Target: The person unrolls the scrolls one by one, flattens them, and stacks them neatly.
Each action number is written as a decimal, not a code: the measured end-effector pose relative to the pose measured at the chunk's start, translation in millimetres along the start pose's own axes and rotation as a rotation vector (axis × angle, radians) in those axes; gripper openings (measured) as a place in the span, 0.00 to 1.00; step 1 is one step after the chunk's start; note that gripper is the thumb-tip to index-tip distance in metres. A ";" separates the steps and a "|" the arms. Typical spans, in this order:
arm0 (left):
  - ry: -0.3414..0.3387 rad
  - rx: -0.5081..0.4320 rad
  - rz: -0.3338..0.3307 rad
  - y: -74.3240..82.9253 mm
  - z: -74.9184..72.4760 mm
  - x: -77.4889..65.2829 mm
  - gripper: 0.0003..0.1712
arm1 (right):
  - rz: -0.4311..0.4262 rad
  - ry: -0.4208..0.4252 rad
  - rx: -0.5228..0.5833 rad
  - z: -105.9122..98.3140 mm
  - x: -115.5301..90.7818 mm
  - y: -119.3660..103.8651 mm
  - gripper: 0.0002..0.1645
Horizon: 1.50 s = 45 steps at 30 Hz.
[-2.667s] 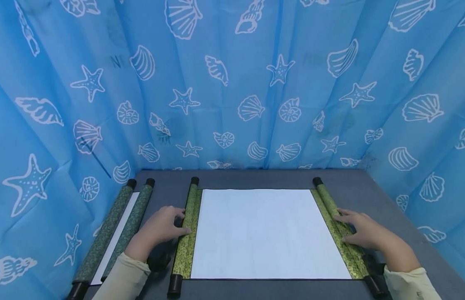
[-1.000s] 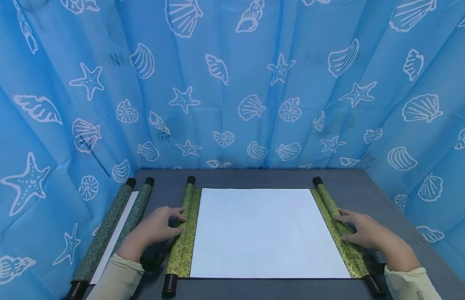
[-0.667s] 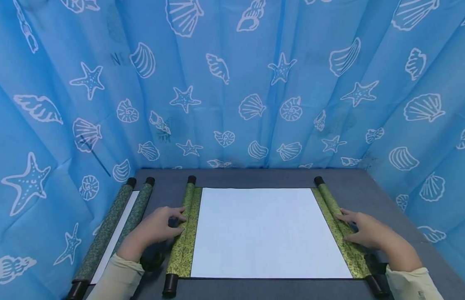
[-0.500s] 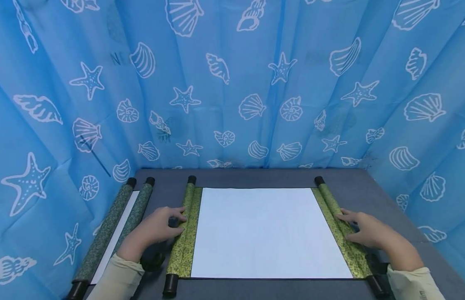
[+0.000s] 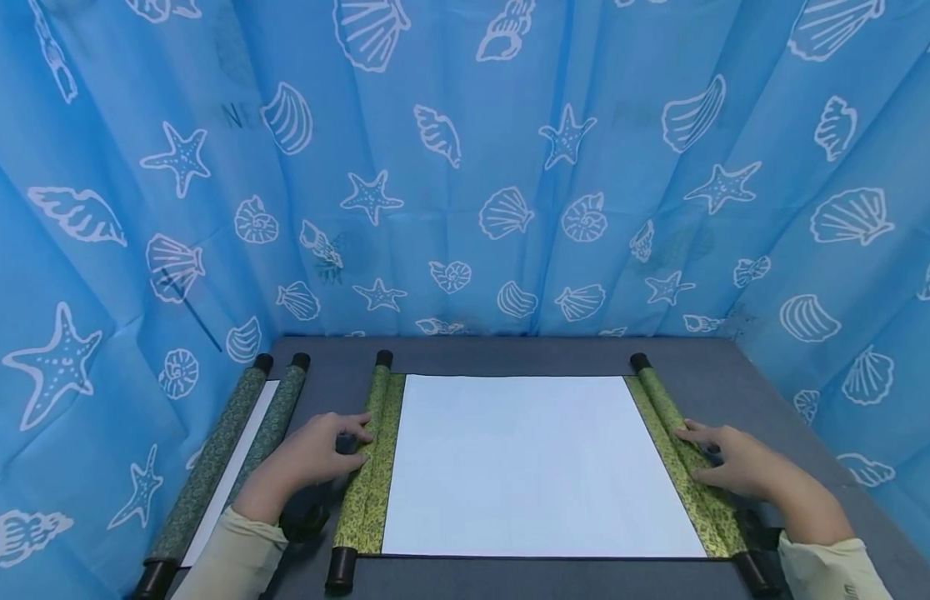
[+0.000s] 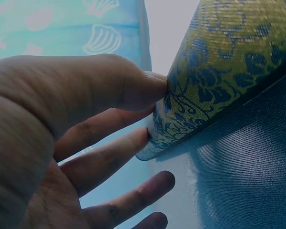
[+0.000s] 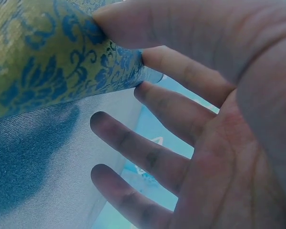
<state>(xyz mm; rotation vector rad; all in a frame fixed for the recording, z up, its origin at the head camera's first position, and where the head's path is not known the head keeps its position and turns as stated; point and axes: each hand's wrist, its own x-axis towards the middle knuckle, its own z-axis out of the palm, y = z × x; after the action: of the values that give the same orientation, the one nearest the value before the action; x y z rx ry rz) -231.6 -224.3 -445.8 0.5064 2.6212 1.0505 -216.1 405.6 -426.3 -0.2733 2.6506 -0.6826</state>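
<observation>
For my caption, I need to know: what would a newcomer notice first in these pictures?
Probably first the blue fabric curtain printed with white shells and starfish, behind the grey table. Then the open scroll of blank white paper with yellow-green patterned rollers, mid-table, one pinched by the left hand, the other by the right hand. A dark green patterned scroll lies at far left.

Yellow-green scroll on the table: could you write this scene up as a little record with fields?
Main item: yellow-green scroll, spread open, white sheet showing
Left hand: touches left roller
Right hand: touches right roller
Beside it: dark green scroll, narrow white strip showing
Surface: grey table
Backdrop: blue seashell-print curtain
</observation>
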 end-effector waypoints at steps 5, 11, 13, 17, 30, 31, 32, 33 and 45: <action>-0.003 0.005 -0.007 0.2 0.9 0.3 0.18 | -0.005 0.004 0.013 0.5 -0.2 1.2 0.46; 0.001 0.005 -0.009 -0.1 0.3 0.5 0.17 | -0.017 0.006 0.038 1.2 -0.4 3.2 0.45; 0.000 0.002 -0.008 0.0 -0.2 0.6 0.17 | -0.019 0.007 0.035 1.5 -0.3 3.3 0.45; -0.001 0.005 -0.006 1.1 -0.9 -0.1 0.18 | -0.017 0.011 0.028 2.2 -0.5 2.3 0.45; -0.010 0.009 0.001 1.2 2.0 -0.2 0.17 | -0.026 0.029 -0.006 7.7 -3.0 -1.2 0.45; -0.010 0.012 0.006 1.1 2.8 0.1 0.17 | -0.032 0.035 -0.029 7.8 -3.0 -1.5 0.45; -0.012 0.016 0.011 1.2 3.5 0.2 0.17 | -0.037 0.038 -0.046 8.0 -3.0 -1.8 0.44; -0.011 0.022 0.018 1.4 4.1 0.3 0.17 | -0.044 0.043 -0.066 8.2 -3.1 -2.1 0.44; -0.032 0.066 0.011 9.6 6.8 -4.7 0.19 | -0.050 0.077 -0.087 14.8 -6.1 -3.9 0.41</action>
<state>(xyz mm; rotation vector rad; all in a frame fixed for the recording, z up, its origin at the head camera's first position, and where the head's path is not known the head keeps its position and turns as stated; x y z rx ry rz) -222.8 -215.6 -443.2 0.5487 2.6347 0.9538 -204.1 397.7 -434.4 -0.3453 2.7594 -0.6058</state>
